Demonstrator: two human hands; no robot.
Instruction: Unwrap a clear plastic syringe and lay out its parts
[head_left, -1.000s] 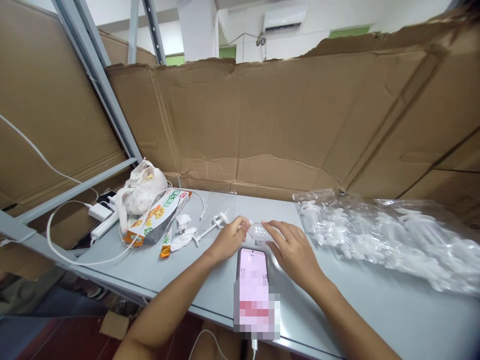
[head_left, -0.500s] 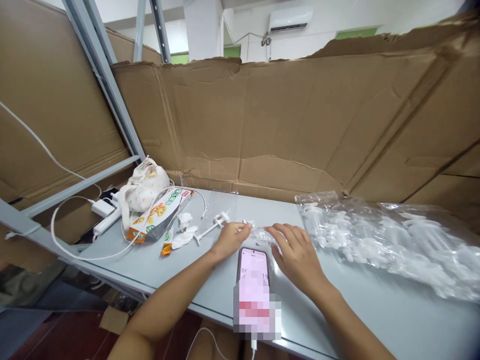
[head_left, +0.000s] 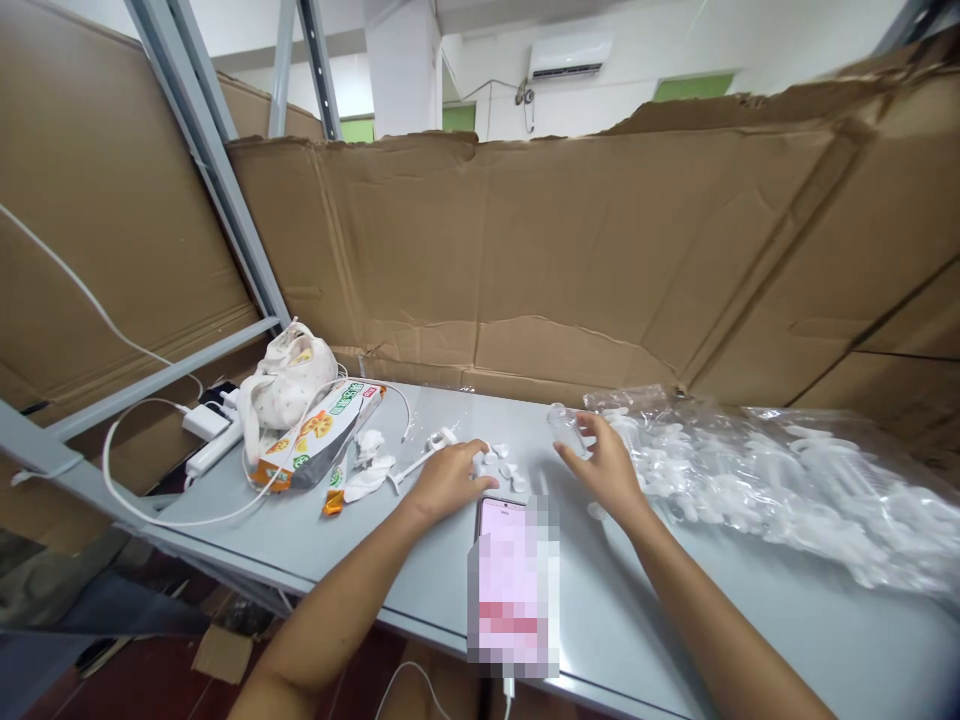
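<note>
My right hand (head_left: pixel 609 468) has its thumb and fingers around a clear plastic tube (head_left: pixel 565 424), which tilts over the tabletop at the edge of the plastic bag. My left hand (head_left: pixel 452 480) rests low on the table, thumb and fingers apart, beside several small white plastic pieces (head_left: pixel 504 466). I cannot see anything held in it. Behind my left wrist lies a white plastic rod with a looped end (head_left: pixel 441 438). Below, between my hands, a phone (head_left: pixel 508 570) lies face up, partly blurred out.
A clear bag of white plastic parts (head_left: pixel 757 480) covers the right side of the grey table (head_left: pixel 637 620). At left are an orange-and-white food package (head_left: pixel 322 430), crumpled tissue (head_left: pixel 369 478), a white cloth bag (head_left: pixel 289 375), a power strip (head_left: pixel 214 445) and cables. Cardboard (head_left: pixel 555 250) walls the back.
My right hand has moved right and away from my left, carrying the clear tube. The left hand has opened and come down by the small white pieces. The view has tilted slightly.
</note>
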